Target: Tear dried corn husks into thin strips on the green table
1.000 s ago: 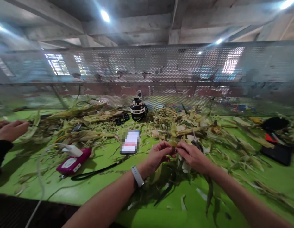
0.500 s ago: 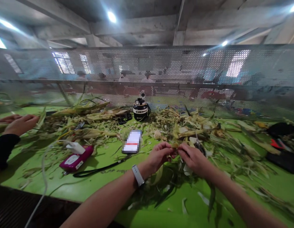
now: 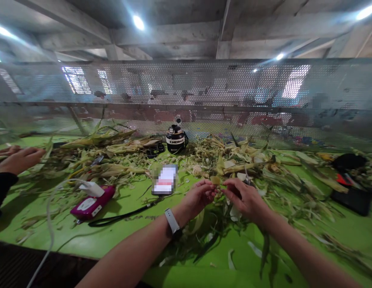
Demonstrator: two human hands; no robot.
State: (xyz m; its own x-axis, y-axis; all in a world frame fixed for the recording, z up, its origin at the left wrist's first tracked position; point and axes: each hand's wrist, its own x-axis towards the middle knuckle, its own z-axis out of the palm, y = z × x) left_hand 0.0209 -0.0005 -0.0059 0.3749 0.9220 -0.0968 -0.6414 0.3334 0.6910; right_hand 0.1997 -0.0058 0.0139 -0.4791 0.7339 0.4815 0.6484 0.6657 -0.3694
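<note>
My left hand (image 3: 199, 199), with a pale watch band (image 3: 171, 221) at its wrist, pinches a small yellowish piece of corn husk (image 3: 215, 181). Just to the right, my right hand (image 3: 245, 198) has its thumb and fingers drawn together close to that piece. What its fingertips grip, if anything, is too small to make out. Below both hands, green husk strips and scraps (image 3: 214, 236) lie on the green table (image 3: 128, 248). A pair of scissors, partly hidden, seems to lie behind my right hand.
Heaps of dry corn husk (image 3: 230, 156) spread along the back. A phone (image 3: 164, 180), a purple power block (image 3: 92, 204) with a white plug and cable, and a black jug (image 3: 175, 139) stand nearby. Another person's hand (image 3: 22, 159) works at far left. A perforated metal screen (image 3: 204, 84) rises behind.
My hands have come slightly apart, with the right fingertips off the yellowish husk piece that my left hand still holds. The whole view has shifted a little.
</note>
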